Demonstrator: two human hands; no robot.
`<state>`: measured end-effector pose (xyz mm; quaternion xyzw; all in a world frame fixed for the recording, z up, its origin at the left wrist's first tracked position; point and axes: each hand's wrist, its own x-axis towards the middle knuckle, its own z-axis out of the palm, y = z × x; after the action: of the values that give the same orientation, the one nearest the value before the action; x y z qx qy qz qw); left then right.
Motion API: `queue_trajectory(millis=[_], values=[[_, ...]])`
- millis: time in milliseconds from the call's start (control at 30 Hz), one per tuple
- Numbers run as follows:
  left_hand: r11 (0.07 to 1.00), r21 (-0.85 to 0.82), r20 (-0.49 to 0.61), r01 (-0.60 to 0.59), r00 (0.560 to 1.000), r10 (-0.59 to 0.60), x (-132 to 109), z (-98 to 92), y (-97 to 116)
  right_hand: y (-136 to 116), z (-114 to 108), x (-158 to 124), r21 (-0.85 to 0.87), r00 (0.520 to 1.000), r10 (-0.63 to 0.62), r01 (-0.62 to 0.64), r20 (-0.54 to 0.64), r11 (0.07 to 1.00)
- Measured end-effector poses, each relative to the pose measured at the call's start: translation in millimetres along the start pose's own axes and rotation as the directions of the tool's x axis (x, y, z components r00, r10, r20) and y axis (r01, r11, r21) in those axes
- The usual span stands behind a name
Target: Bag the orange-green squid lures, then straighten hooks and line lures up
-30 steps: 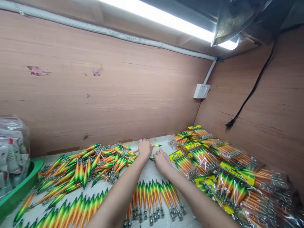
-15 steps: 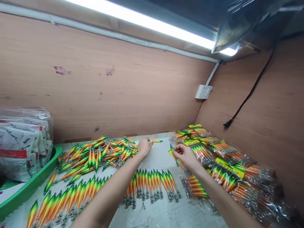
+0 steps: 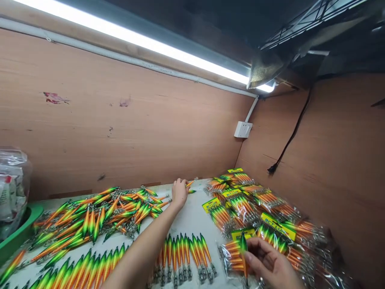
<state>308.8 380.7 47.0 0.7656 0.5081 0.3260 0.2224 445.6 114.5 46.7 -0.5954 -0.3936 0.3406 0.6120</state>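
Observation:
My left hand [image 3: 179,193] reaches to the back of the table, its fingers closed on an orange squid jig [image 3: 191,183] whose hooks point up to the right. Another jig [image 3: 191,192] lies just beside those fingers. My right hand [image 3: 269,263] is lower and nearer, pinching a green-and-orange squid jig [image 3: 244,253] upright between thumb and fingers. Behind that jig lies a clear pack of jigs [image 3: 236,257]. To the left of my left hand spreads a loose heap of jigs [image 3: 120,208]. Jigs stand in neat rows [image 3: 180,255] at the front, partly covered by my left forearm.
Sealed packs with yellow header cards [image 3: 278,226] are piled along the right side. A green tub [image 3: 28,216] with a plastic bag [image 3: 13,188] stands at the left edge. A wooden wall [image 3: 144,132] closes off the back, and a black cable [image 3: 291,136] hangs at the right.
My right hand has come down and nearer with its jig, away from the back packs. My left hand stays by the heap's right end. The view has turned slightly right and up.

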Motion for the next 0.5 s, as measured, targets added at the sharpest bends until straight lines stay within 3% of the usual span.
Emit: queue_trajectory(millis=[100,233,367,500], values=[[0.976,-0.209,0.111,-0.058,0.990,0.082,-39.9,-21.2,6.3,-14.4,8.9,-1.2,0.204,0.991,0.129,-0.133,0.031,0.970],[0.908,-0.418,0.239,0.032,0.968,0.076,-127.9,-76.9,-6.1,-30.0,29.0,-9.9,0.347,0.946,0.251,-0.309,0.204,0.885],[0.581,-0.714,0.358,0.391,0.917,-0.177,-209.7,-135.3,-29.1,-38.0,59.1,-27.9,0.335,0.889,0.262,-0.394,0.376,0.856],[0.270,-0.824,0.397,0.498,0.848,-0.351,-263.0,-173.3,-39.9,-39.7,94.3,-51.2,0.279,0.811,0.244,-0.440,0.532,0.854]])
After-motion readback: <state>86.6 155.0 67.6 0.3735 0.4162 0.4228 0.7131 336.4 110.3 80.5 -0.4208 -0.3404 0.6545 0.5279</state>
